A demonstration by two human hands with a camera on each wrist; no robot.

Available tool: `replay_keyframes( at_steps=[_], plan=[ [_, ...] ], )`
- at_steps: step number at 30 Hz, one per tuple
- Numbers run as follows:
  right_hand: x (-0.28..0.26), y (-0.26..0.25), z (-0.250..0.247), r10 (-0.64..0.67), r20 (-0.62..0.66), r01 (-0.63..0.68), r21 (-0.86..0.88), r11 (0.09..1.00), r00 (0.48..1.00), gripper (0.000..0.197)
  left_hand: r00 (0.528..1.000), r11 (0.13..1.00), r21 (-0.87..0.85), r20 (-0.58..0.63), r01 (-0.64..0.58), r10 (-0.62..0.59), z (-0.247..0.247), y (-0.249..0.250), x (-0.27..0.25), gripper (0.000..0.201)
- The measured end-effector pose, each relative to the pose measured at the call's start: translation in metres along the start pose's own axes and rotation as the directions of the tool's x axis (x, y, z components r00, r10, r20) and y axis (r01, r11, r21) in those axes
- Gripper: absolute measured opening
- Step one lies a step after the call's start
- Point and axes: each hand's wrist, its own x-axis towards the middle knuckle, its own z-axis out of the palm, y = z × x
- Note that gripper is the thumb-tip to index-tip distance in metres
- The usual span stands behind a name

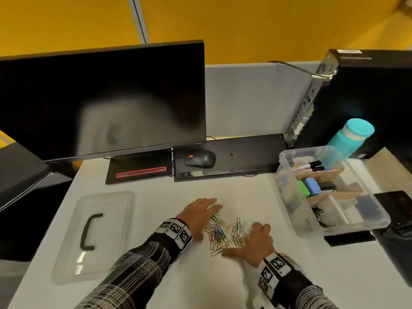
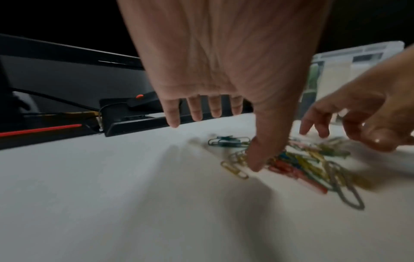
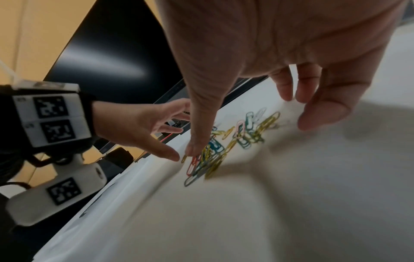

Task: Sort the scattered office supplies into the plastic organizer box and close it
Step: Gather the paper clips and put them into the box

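your fingers on the left hand are spread nearly straight, thumb tip pressing the near-left edge of the paper clips. your right hand bends its fingers loosely over the pile's right side, thumb down at the near edge; neither hand grips anything. the clips are thin looped wire coated in yellow, red, green, blue and pink, tangled on the smooth white counter. the organizer box, clear glossy plastic with cardboard dividers, sits open just right of the pile. its clear flat lid, with a black curved handle, lies well left.
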Motion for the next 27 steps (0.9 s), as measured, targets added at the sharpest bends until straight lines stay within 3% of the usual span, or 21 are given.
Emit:
replay_keyframes(
  at_steps=[3,7,11,14,27],
  plan=[
    [-0.001,-0.015,0.013,-0.008,0.011,0.008,-0.015,1.0,1.0,0.127,0.99,0.994,0.034,0.102,-0.105,0.101,0.007,0.001,0.007,0.107],
    [0.004,-0.035,0.026,-0.056,-0.009,0.055,-0.091,0.994,0.998,0.116,0.988,0.989,0.042,0.061,-0.144,0.141,0.019,0.007,0.014,0.082],
    [0.011,-0.033,0.02,-0.141,-0.012,0.14,-0.035,0.99,0.99,0.067,0.985,0.986,0.009,-0.042,-0.167,0.168,0.013,0.004,0.012,0.047],
    [0.016,-0.023,0.015,-0.211,-0.015,0.211,-0.012,0.977,0.977,0.039,0.988,0.99,-0.016,-0.063,-0.142,0.14,0.01,0.004,0.005,0.035],
    [0.023,-0.012,0.005,-0.285,0.013,0.284,0.052,0.957,0.958,0.034,0.997,0.999,-0.038,-0.071,0.015,-0.018,0.012,0.027,-0.003,0.025]
  ],
)
